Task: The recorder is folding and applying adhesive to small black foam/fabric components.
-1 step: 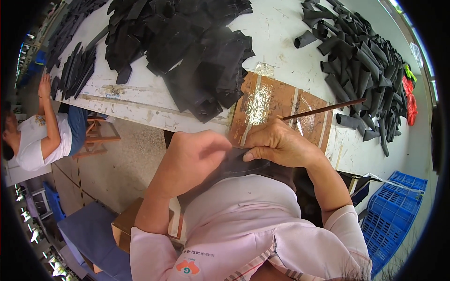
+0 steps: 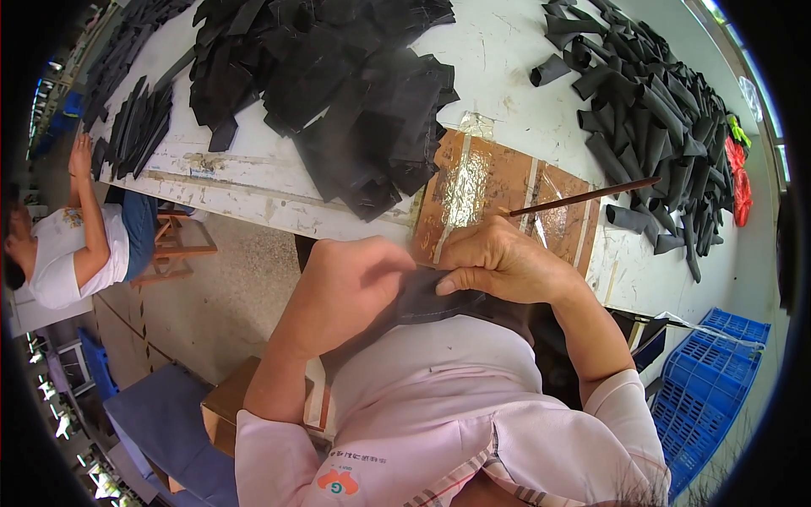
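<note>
A dark grey cloth piece (image 2: 422, 306) with a pale stitched line spans the space between my two hands, just in front of my shirt. My left hand (image 2: 346, 291) is closed at its left part, fingers curled inward and partly hidden. With thumb laid on top, my right hand (image 2: 503, 262) pinches the cloth's upper right edge. A thin brown stick (image 2: 583, 198) slants up to the right from the knuckles of that hand; whether the hand touches it I cannot tell. Beyond my hands lies a brown board (image 2: 494, 186) covered with clear tape.
On the white table (image 2: 507, 84) lie a heap of flat dark cloth pieces (image 2: 338, 101) and, farther right, a pile of rolled dark pieces (image 2: 667, 118). Blue plastic crates (image 2: 705, 380) stand at lower right. Another person (image 2: 76, 245) sits at far left near a wooden stool (image 2: 182, 245).
The cloth between my hands has shifted very slightly, and my left hand with it. My right hand stays in nearly the same place.
</note>
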Demonstrator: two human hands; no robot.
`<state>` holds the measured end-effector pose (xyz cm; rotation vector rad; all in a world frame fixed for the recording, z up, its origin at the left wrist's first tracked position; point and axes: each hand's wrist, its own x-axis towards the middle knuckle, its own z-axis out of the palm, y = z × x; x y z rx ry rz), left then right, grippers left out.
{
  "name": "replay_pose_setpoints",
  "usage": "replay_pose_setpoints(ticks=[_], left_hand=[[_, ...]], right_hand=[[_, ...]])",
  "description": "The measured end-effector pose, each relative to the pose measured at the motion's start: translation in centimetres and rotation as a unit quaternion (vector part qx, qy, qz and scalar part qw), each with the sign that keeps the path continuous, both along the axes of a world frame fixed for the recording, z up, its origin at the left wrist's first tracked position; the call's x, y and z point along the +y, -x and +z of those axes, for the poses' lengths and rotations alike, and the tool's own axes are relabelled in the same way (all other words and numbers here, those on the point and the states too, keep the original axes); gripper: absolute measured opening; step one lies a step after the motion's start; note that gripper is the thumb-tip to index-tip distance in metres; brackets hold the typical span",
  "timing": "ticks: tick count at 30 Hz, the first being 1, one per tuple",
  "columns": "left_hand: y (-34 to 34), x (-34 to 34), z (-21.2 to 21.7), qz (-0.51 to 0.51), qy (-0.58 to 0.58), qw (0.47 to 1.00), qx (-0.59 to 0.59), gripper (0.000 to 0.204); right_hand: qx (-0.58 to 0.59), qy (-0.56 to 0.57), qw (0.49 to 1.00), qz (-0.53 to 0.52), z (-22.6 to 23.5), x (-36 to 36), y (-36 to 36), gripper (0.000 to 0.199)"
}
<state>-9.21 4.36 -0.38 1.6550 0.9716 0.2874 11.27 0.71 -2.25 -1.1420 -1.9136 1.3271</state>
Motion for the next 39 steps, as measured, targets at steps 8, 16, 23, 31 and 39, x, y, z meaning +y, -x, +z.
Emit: replay_pose_setpoints(ticks=[8, 16, 23, 31, 39], left_hand=[[0.5, -2.8, -3.7, 0.236, 0.036, 0.968, -0.079, 0.009], [-1.4, -4.7, -3.3, 0.267, -0.123, 0.948, -0.121, 0.005], [-2.5, -5.1, -4.9, 0.343, -0.190, 0.914, -0.107, 0.013], [-2.1, -3.2, -2.5, 0.278, 0.297, 0.837, -0.367, 0.021], [-3.7, -4.2, -5.5, 0.334, -0.115, 0.921, -0.167, 0.021]], right_hand=[[-0.186, -0.301, 0.878, -0.322, -1.1, -1.3, 3.1, 0.026], [0.037, -0.175, 0.951, -0.253, -2.2, -3.2, 4.9, 0.021], [-0.147, -0.281, 0.912, -0.259, -2.5, -2.3, 5.7, 0.017], [0.225, 0.028, 0.936, -0.269, -3.9, -2.4, 4.0, 0.009], [0.433, 0.258, 0.843, -0.185, -4.2, -3.2, 4.2, 0.020]])
